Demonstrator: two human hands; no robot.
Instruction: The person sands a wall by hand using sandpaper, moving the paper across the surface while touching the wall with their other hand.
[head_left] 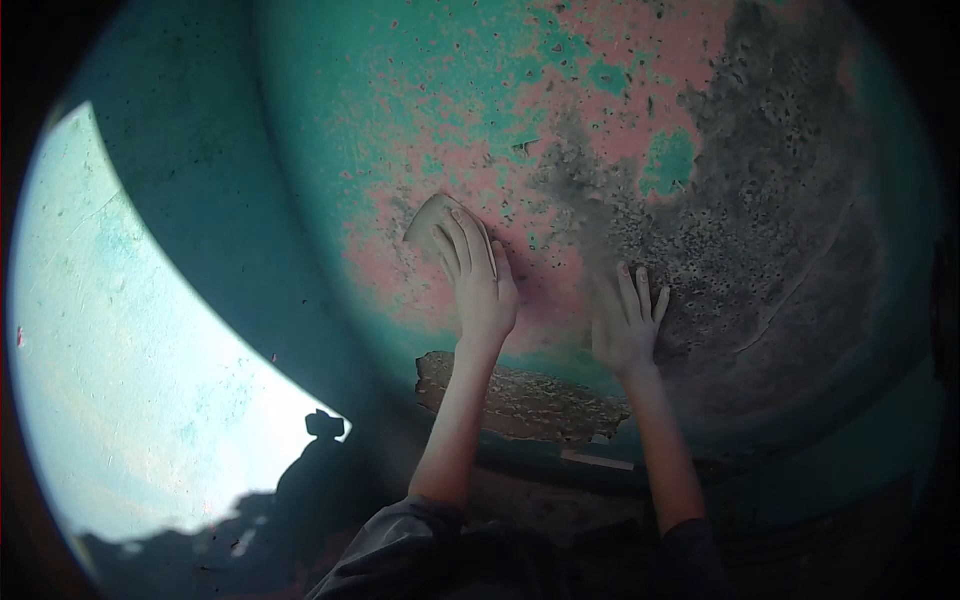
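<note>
My left hand (478, 285) presses a folded sheet of sandpaper (426, 219) against a curved, worn painted surface (400, 120). Its fingers lie over the sheet, and one edge of the sheet curls out past them. To the right, my right hand (630, 325) rests on the same surface with fingers stretched out, on the border of a dark grey, pitted patch (750, 220). I see nothing held in it; its left side is blurred. Around my left hand the green paint is worn through to a pink layer (390, 260).
Below my hands is a rough brown patch (530, 405) with ragged edges, and a pale flat strip (597, 460) lies under it. At left a green wall (190, 150) curves beside a brightly sunlit area (120, 350). A head-shaped shadow (325, 460) falls there.
</note>
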